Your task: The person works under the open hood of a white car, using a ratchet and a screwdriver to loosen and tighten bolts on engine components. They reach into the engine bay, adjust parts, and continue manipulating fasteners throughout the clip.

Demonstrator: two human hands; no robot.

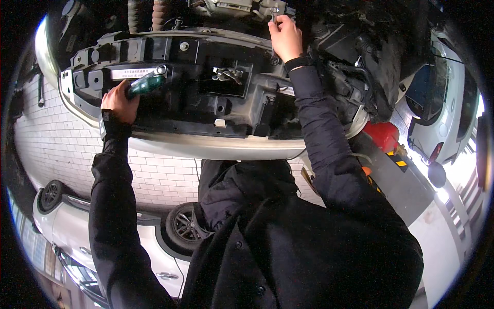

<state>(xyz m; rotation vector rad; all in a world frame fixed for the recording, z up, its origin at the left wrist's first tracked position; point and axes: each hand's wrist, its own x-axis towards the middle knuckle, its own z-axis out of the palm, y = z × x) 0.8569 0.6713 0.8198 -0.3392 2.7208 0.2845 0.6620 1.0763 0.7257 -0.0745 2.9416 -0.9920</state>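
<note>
Left hand [119, 101] clamps a green-handled screwdriver [146, 83] against the black radiator support [206, 98]; right hand [284, 37] grips a wrench [274, 16] above it.

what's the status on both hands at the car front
Left hand grips green-handled screwdriver against black plastic front panel. Right hand holds small metal wrench higher up. Nothing blocking.

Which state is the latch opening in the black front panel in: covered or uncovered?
Uncovered. The metal latch shows bare inside the square opening of the black panel; no cover sits over it.
</note>
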